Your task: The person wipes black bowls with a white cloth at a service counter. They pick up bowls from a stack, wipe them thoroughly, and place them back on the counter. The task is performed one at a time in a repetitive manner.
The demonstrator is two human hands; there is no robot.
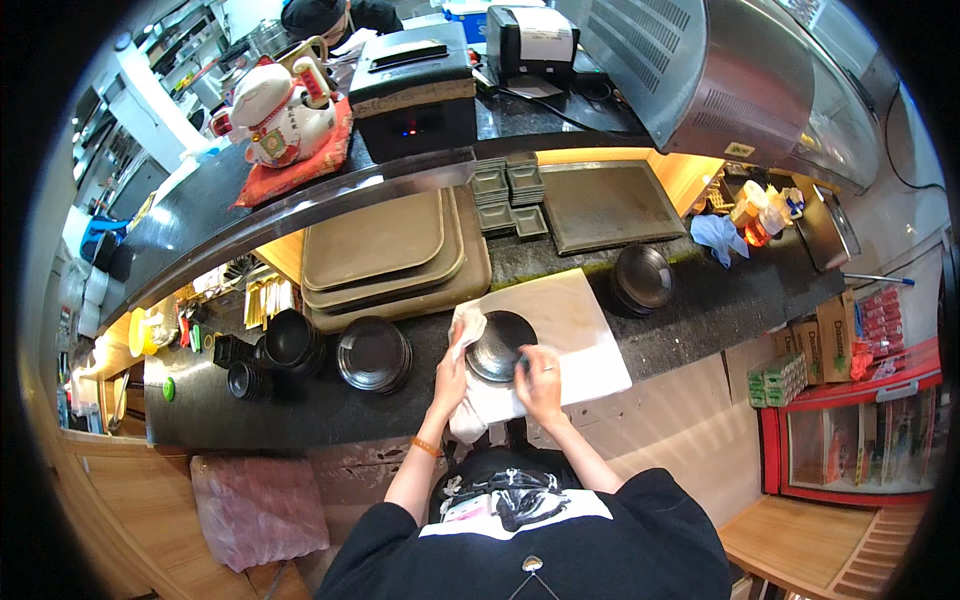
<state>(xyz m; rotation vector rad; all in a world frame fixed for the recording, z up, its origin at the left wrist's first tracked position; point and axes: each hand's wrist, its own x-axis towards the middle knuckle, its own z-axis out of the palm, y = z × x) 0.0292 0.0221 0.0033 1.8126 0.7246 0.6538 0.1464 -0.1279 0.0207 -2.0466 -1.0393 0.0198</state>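
Observation:
A round black plate (pixel 502 346) is in front of me above a white board (pixel 585 330). My left hand (pixel 452 372) is closed on a white cloth (pixel 469 326) at the plate's left edge, and the cloth's lower part hangs below that hand. With bent fingers, my right hand (pixel 541 384) grips the plate's lower right rim. A stack of black plates (pixel 374 354) stands left of the board. Another stack of dark round plates (pixel 643 279) is just past the board's right side.
Black bowls (pixel 290 338) stand at the left. Brown trays (pixel 375 240), small square dishes (pixel 510 195) and a flat dark tray (pixel 612 205) lie behind. A blue cloth (pixel 718 238) is at the right. Above, the raised shelf holds a cat figurine (pixel 285 115) and a printer (pixel 530 42).

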